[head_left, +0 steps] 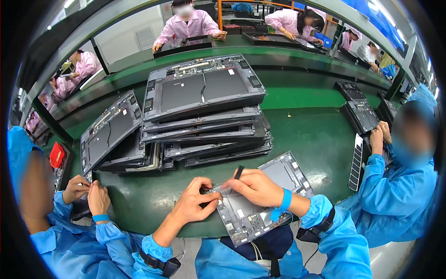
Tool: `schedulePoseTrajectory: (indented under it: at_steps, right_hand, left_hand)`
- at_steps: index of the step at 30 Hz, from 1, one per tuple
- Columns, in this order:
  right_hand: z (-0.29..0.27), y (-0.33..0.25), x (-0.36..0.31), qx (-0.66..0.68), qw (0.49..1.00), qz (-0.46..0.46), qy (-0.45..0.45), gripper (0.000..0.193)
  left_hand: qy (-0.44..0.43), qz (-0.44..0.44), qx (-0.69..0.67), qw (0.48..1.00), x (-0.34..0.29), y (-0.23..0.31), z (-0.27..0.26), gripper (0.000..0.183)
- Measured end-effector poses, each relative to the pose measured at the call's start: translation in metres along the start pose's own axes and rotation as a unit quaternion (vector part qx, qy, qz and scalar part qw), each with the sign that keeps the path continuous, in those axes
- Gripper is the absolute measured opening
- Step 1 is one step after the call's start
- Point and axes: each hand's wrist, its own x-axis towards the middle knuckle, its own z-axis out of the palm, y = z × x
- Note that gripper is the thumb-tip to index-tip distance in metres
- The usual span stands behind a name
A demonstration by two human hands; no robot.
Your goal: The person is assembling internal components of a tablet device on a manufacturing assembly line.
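Note:
An open laptop base (246, 213) lies tilted at the green bench's near edge, its circuit board and inner frame showing. My left hand (197, 202) is closed at its left edge, the fingers curled and the fingertips pressed against the rim. Over the upper left part of the base, my right hand (254, 187) pinches a thin black tool (239, 172), whose upper end sticks up above the fingers. The tool's lower end is hidden by my fingers, so its exact kind does not show. A blue band (285, 201) circles my right wrist.
A tall stack of laptop bases (204, 90) stands beyond my hands, with another base (111, 132) leaning at its left. Co-workers in blue sit close on both sides. A white strip with black rectangles (356, 162) lies at right. People in pink work across the green bench (302, 125).

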Motion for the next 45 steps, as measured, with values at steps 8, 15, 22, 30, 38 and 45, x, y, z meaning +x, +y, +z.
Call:
schedulePoseTrajectory:
  at_steps: [8,15,22,30,38,45]
  right_hand:
    - [0.010,0.027,0.004,0.269,0.948,0.152,-0.074,0.020]
    - [0.006,0.031,0.009,0.217,0.964,0.102,-0.117,0.020]
    - [0.004,0.029,0.009,0.110,0.985,0.024,-0.127,0.016]
    - [0.002,0.036,0.015,0.088,0.984,-0.050,-0.148,0.017]
    - [0.000,0.036,0.018,0.074,0.983,-0.048,-0.160,0.015]
    - [0.001,0.034,0.016,0.034,0.985,-0.093,-0.143,0.013]
  left_hand:
    - [0.003,-0.004,0.041,0.999,-0.002,0.003,-0.002,0.019]
    - [0.004,-0.012,0.032,0.999,0.003,0.001,-0.004,0.017]
    - [-0.001,-0.017,0.011,1.000,-0.001,-0.002,0.000,0.019]
    - [-0.007,-0.016,0.033,0.999,-0.001,0.000,-0.002,0.017]
    - [0.001,-0.021,0.019,1.000,-0.002,0.001,-0.002,0.019]
    - [0.010,-0.009,0.025,1.000,-0.003,0.000,0.000,0.020]
